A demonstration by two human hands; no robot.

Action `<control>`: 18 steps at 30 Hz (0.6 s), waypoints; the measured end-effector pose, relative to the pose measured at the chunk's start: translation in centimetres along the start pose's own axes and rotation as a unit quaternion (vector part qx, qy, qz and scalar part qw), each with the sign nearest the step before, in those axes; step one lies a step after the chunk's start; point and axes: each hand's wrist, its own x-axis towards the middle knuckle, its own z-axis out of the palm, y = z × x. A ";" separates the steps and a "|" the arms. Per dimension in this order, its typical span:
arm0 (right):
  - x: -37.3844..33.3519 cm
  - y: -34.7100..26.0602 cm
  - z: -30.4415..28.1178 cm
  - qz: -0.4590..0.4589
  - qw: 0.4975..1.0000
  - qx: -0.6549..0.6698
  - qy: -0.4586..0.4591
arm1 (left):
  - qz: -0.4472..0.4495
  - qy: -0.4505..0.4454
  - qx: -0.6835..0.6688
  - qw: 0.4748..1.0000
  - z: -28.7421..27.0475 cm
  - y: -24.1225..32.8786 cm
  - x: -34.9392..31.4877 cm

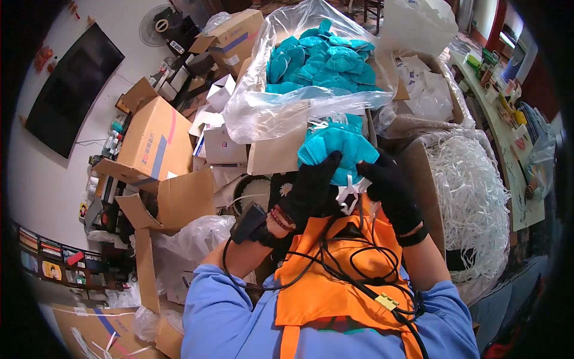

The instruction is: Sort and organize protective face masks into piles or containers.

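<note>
In front of my chest I hold a teal face mask (338, 145) with both black-gloved hands. My left hand (312, 181) grips its left side, thumb on the front. My right hand (390, 184) pinches the right edge. White ear straps (348, 197) hang below the mask between my hands. Just beyond it, more teal fabric and white straps show, but I cannot tell how many masks lie there. Farther off, a pile of teal masks (323, 63) fills a box lined with a clear plastic bag (269, 119).
At my right stands a carton full of loose white straps (469, 191). Behind it, another box holds white plastic bags (424, 90). Open cardboard boxes (152, 140) crowd the left side. A black cable (323, 251) loops across my orange apron (311, 299). A cluttered long table (508, 131) runs along the right.
</note>
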 end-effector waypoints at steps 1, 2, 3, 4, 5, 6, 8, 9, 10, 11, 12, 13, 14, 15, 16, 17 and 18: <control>-0.1 -0.3 0.8 -0.010 0.999 0.048 -0.019 | 0.033 0.026 0.050 0.998 0.0 0.0 0.0; -0.7 -0.5 1.9 0.059 0.992 0.109 -0.020 | 0.064 0.059 0.102 0.991 0.0 0.1 -0.1; -1.3 -0.6 3.0 0.128 0.977 0.169 -0.010 | 0.151 0.088 0.156 0.972 0.1 -0.2 -0.1; -1.7 -1.2 3.2 0.163 0.980 0.117 -0.009 | 0.066 0.073 0.113 0.989 0.0 0.0 0.2; -2.0 -2.2 3.4 0.196 0.978 0.064 -0.013 | -0.022 0.068 0.074 0.995 -0.1 1.1 0.3; -2.3 -2.6 3.6 0.229 0.973 0.011 -0.017 | 0.053 0.078 0.162 0.982 -0.4 0.3 0.1; -2.4 -0.6 2.3 0.150 0.980 0.126 0.028 | 0.202 0.089 0.330 0.918 -0.7 -2.2 -0.2; -2.0 1.4 0.6 0.096 0.988 0.112 0.035 | 0.252 0.087 0.394 0.880 -0.4 -2.6 -0.7; -1.9 2.5 0.0 0.039 0.996 0.077 0.038 | 0.296 0.084 0.455 0.835 0.0 -3.1 -1.6; -1.7 3.4 -0.5 -0.018 0.998 0.037 0.044 | 0.309 0.081 0.440 0.839 0.3 -3.3 -1.9; -1.5 4.0 -0.8 -0.074 0.996 -0.001 0.053 | 0.322 0.077 0.426 0.842 0.5 -3.4 -2.1; -1.6 4.4 -1.0 -0.084 0.995 0.015 0.050 | 0.302 0.070 0.335 0.890 1.0 -3.4 -1.9; -1.6 4.2 -1.0 -0.094 0.994 0.031 0.049 | 0.273 0.061 0.307 0.910 1.2 -3.4 -2.4; -1.1 4.9 -1.8 -0.067 0.989 0.130 0.022 | 0.243 0.055 0.278 0.928 1.5 -3.3 -2.9; -0.6 5.5 -2.5 -0.038 0.973 0.229 0.002 | 0.213 0.049 0.249 0.943 1.7 -3.1 -3.3; -0.5 4.9 -2.1 -0.013 0.941 0.339 -0.004 | 0.209 0.038 0.271 0.939 1.7 -3.0 -3.6; -0.5 4.8 -2.1 -0.013 0.938 0.345 0.012 | 0.241 0.036 0.323 0.915 1.6 -3.0 -4.0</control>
